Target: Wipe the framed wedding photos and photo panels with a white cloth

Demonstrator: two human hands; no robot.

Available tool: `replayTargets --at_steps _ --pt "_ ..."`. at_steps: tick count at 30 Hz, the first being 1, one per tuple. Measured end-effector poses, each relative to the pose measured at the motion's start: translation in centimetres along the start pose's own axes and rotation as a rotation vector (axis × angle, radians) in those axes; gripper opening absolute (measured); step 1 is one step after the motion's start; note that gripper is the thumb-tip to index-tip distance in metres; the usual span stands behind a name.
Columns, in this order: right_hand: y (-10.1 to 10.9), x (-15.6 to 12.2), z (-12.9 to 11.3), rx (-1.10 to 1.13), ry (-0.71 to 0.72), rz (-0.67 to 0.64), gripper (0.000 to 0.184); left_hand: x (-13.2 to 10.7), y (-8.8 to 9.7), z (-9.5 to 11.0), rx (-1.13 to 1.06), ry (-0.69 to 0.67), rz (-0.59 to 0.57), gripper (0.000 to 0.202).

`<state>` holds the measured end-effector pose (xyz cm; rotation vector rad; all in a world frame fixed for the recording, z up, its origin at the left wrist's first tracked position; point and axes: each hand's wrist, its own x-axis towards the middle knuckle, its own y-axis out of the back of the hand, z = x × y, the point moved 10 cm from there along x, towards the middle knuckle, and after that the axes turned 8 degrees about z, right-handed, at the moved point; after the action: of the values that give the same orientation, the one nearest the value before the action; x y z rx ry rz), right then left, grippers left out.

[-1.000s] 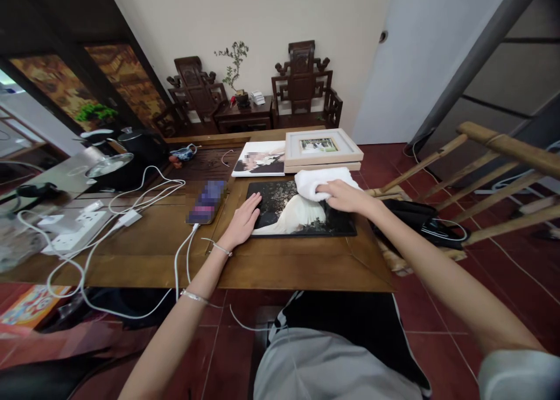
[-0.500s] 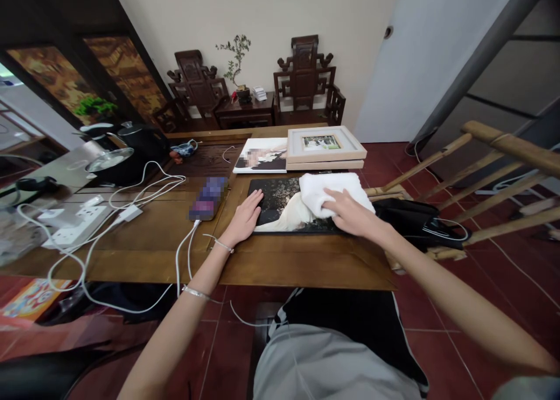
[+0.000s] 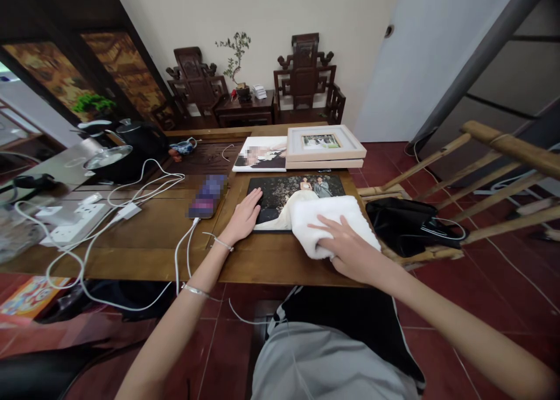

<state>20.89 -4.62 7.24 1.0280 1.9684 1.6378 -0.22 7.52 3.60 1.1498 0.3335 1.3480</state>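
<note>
Photo panel (image 3: 273, 204) flat on the tabletop (image 3: 266, 266), toward its near right corner; towel across the panel's near right part.

Left hand (image 3: 245, 214) open, fingers flat over the panel's left end; right hand (image 3: 343, 242) holds the folded white towel (image 3: 306, 213), some fingers spread on top, others apparently curled into a fold. Risks, judged: a hard push against a light left-hand hold could slide the panel toward the tabletop's right or near edge; towel overhang could catch the panel's corner; trapped grit could scratch the print; the left forearm, near the charging cable (image 3: 177, 259) draped over the near edge, could tug the phone (image 3: 207, 196).
</note>
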Motion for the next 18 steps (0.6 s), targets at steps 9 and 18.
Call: replayTargets --at_steps 9,18 --pt "1.4 9.7 6.0 -0.006 -0.052 0.012 0.057 0.0 -0.1 -0.2 -0.024 -0.008 0.000 0.053" --pt "2.3 14.8 8.8 -0.097 -0.114 0.073 0.052 0.1 -0.1 -0.3 -0.045 -0.009 0.000 0.053"
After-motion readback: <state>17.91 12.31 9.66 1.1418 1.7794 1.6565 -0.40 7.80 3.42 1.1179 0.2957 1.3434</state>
